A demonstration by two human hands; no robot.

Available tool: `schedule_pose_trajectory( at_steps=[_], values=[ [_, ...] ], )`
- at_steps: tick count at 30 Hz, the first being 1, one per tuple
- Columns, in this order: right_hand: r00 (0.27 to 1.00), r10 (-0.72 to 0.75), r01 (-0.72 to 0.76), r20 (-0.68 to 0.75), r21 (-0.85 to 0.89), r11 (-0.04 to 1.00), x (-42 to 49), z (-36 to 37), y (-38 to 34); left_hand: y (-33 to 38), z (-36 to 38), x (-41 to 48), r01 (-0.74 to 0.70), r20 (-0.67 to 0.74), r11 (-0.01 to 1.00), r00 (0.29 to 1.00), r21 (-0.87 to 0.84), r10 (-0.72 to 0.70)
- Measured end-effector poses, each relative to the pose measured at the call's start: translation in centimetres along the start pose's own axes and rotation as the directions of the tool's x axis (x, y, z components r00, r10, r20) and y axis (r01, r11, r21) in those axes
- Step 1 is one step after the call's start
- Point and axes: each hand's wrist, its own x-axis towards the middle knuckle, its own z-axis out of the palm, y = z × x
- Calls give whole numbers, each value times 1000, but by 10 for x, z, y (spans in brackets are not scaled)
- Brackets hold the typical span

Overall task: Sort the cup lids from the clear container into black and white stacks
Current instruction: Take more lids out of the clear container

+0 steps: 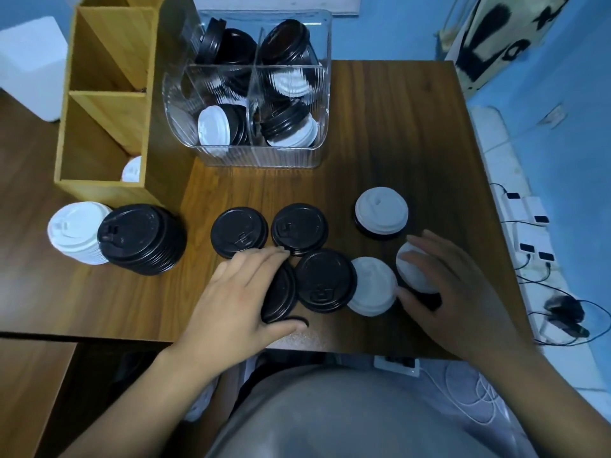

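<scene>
Clear container (264, 157), four compartments: black and white lids mixed, uncounted. Wooden box (99, 190): one white lid (132, 170). Worktop (396, 127): one white stack (77, 236), one black stack (142, 242), three flat black lids (239, 232), two loose white lids (381, 211). My left hand (231, 299) grips a tilted black lid (281, 292); my right hand (463, 299) clasps a third white lid (413, 276).

The person wears a smooth grey garment (330, 418) at six o'clock. The left forearm (132, 398) at seven and right forearm (545, 391) at four are bare.

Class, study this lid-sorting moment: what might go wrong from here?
The far white lid sits on a black lid, so both may land in one stack. The tilted black lid in the left hand is near the front edge of the table and might slip off.
</scene>
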Motion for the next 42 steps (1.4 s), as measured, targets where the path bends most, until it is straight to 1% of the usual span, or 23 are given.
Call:
schedule_pose_trajectory(
  at_steps=[3,5,7,9,11,16,18,20,22,24,26,27,29,31,33,35,37,42],
  values=[
    [986,-147,145,76,35,989,14,12,-26,-4,2,-6,1,-9,998,1000,-66,-2],
    [956,-245,238,160,61,969,24,20,-40,-7,2,-9,4,-25,994,1000,-112,-7],
    [925,-302,293,231,70,953,34,24,-49,-12,-1,-14,29,-50,989,998,-144,-37],
    [908,-326,315,265,82,945,43,27,-54,-18,-3,-21,73,-65,984,994,-163,-85],
    [901,-340,333,270,73,940,49,26,-59,-24,-3,-27,102,-69,981,991,-167,-115],
    [901,-369,389,227,-51,920,46,27,-75,-35,-3,-36,137,-52,971,987,-196,-150],
    [896,-354,392,266,-104,914,43,32,-81,-37,-4,-40,126,-44,968,989,-217,-139],
    [883,-346,399,317,-122,909,44,33,-85,-40,-5,-43,119,-50,963,990,-242,-135],
    [856,-378,427,352,-73,901,49,30,-84,-41,-6,-46,122,-56,959,989,-257,-140],
    [804,-423,467,417,-5,884,55,27,-80,-42,-5,-49,135,-59,954,986,-268,-156],
    [754,-432,484,495,27,874,61,27,-76,-41,-2,-49,155,-69,951,981,-267,-180],
    [742,-428,484,515,29,874,64,28,-74,-40,-1,-48,165,-76,951,979,-260,-191],
    [754,-417,476,507,16,879,69,27,-72,-36,2,-46,185,-95,952,972,-242,-213],
    [807,-400,443,435,2,896,72,22,-72,-31,4,-44,209,-116,953,964,-220,-238],
    [868,-363,382,340,12,924,75,17,-76,-24,8,-39,226,-139,955,957,-194,-254],
    [909,-311,313,278,40,949,76,18,-88,-14,11,-34,238,-144,954,953,-181,-265],
    [922,-281,276,265,59,959,75,28,-102,-7,14,-30,252,-147,951,949,-181,-279],
    [928,-226,213,295,75,974,75,50,-119,-5,15,-30,261,-139,948,948,-183,-287]
  ],
)
